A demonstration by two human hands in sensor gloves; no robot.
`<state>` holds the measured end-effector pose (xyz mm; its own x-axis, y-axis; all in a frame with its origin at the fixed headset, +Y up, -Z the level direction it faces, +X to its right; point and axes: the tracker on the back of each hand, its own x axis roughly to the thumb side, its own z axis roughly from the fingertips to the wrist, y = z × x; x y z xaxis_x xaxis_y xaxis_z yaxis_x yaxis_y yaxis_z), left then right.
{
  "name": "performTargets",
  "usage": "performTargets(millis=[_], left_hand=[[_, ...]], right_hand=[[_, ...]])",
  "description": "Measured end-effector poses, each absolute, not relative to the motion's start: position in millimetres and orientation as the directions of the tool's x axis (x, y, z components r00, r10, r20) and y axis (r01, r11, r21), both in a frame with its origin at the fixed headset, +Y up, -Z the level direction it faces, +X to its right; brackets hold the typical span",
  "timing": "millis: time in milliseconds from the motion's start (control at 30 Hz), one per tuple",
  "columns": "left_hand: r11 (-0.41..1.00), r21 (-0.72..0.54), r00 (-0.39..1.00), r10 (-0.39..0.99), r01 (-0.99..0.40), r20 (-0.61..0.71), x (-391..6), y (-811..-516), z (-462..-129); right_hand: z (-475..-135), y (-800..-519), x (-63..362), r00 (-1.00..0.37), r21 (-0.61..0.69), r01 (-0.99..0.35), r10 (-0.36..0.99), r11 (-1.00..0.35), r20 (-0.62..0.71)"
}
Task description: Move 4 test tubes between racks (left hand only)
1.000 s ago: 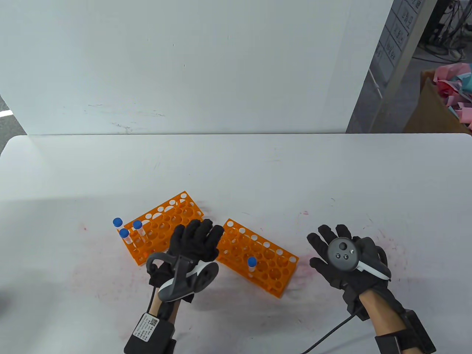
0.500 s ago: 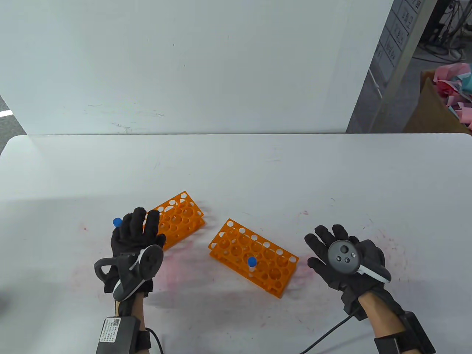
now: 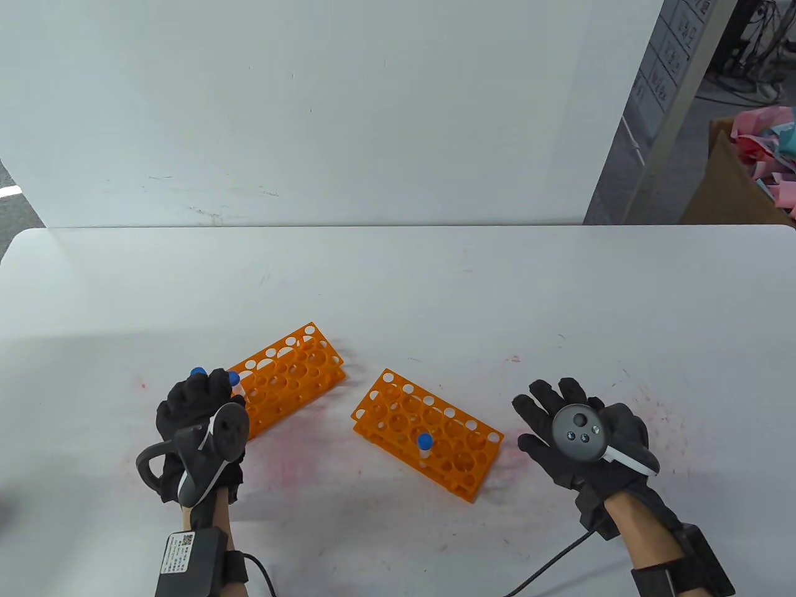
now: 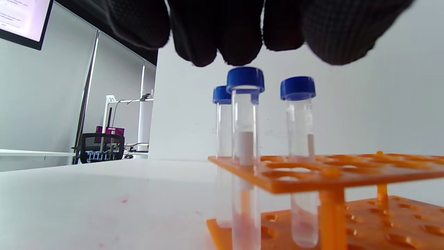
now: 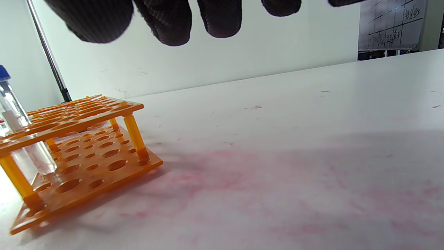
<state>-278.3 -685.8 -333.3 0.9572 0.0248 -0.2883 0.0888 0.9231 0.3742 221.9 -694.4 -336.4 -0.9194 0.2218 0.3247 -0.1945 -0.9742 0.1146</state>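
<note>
Two orange racks lie on the white table. The left rack (image 3: 292, 372) holds three blue-capped test tubes at its left end. Two caps (image 3: 198, 372) show in the table view beside my left hand (image 3: 208, 388), which covers the third. In the left wrist view my left hand's fingertips (image 4: 239, 52) hang just above the nearest tube's cap (image 4: 245, 79); none closes around a tube. The right rack (image 3: 429, 429) holds one tube (image 3: 425, 443), also in the right wrist view (image 5: 14, 114). My right hand (image 3: 559, 416) rests flat and spread, empty, right of that rack.
A white wall panel stands behind the table's far edge (image 3: 398, 229). Pink stains mark the tabletop around the racks. A cardboard box of coloured paper (image 3: 758, 168) sits off the table at the far right. My right glove's cable (image 3: 547, 566) trails to the front edge.
My left hand has moved left from between the two racks to the left end of the left rack, above the three tubes. My right hand has barely shifted.
</note>
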Motion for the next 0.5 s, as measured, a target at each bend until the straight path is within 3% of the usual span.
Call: performTargets(millis=[500], left_hand=[[0.934,0.346,0.923,0.056,0.086,-0.381,-284.2,-691.9,-336.3]], right_hand=[[-336.3,-695.2,220.8,-0.921,0.123,-0.181,0.213,-0.976,0.327]])
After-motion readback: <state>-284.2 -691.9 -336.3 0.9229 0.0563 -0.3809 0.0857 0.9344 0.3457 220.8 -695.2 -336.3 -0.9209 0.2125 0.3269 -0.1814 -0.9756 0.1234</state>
